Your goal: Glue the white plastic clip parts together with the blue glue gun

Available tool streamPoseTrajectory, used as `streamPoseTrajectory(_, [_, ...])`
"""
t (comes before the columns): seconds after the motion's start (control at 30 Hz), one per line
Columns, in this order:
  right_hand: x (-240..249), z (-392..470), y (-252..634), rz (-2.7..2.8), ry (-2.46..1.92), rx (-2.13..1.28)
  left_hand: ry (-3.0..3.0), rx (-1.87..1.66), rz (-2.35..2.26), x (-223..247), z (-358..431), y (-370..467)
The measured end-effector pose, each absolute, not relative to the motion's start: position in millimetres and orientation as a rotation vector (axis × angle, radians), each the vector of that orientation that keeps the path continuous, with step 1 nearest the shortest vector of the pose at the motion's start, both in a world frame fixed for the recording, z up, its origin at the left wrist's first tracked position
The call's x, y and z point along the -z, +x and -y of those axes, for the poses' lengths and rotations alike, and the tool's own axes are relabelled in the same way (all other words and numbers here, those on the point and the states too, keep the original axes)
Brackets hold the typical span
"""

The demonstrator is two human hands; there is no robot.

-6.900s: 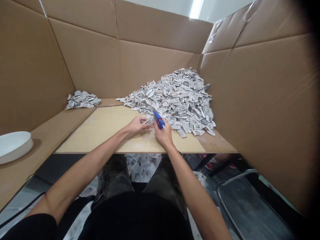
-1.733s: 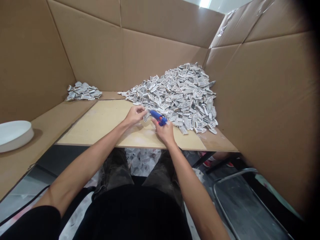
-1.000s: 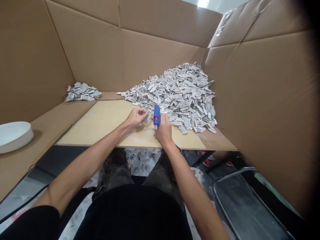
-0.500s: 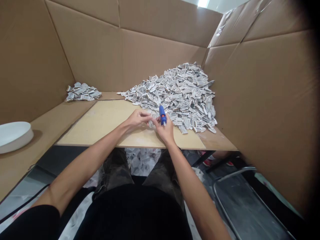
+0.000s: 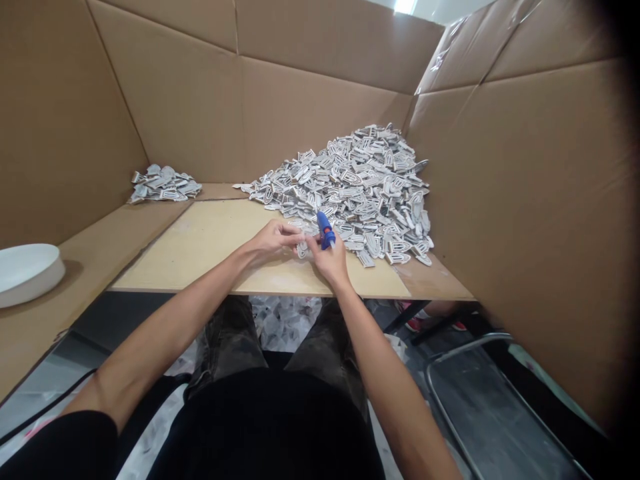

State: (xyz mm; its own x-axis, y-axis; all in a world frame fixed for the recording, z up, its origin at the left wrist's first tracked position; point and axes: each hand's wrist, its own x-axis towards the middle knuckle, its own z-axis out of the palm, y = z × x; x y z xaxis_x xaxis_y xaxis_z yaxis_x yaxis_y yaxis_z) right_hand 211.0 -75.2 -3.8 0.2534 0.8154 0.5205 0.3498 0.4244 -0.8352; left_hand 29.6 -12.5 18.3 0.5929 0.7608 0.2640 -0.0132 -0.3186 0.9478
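My right hand (image 5: 330, 259) is closed around a blue tool (image 5: 326, 230) with an orange part, its tip pointing away from me. My left hand (image 5: 274, 239) has its fingers pinched together, its fingertips meeting those of my right hand. A small pale piece (image 5: 302, 249) shows at the fingertips, partly hidden by them. Just beyond both hands rises a large pile of grey-white, arch-shaped slotted pieces (image 5: 360, 180). Under my hands lies a pale yellow board (image 5: 200, 243).
A smaller pile of similar pieces (image 5: 165, 183) sits at the back left. A white round dish (image 5: 30, 273) stands at the left edge. Tall cardboard walls (image 5: 320, 100) enclose the table. A metal-framed chair (image 5: 490, 400) is at lower right, near a person's red shoes.
The blue tool has tilted slightly, its tip shifting a little left. Both hands stay in nearly the same place.
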Motion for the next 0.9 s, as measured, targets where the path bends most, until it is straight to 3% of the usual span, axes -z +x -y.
streamPoseTrajectory(0.9, [9.4,77.9,213.8,1.317,-1.178,-0.292,1.671,-0.914,-0.676,-14.8,7.2,33.6])
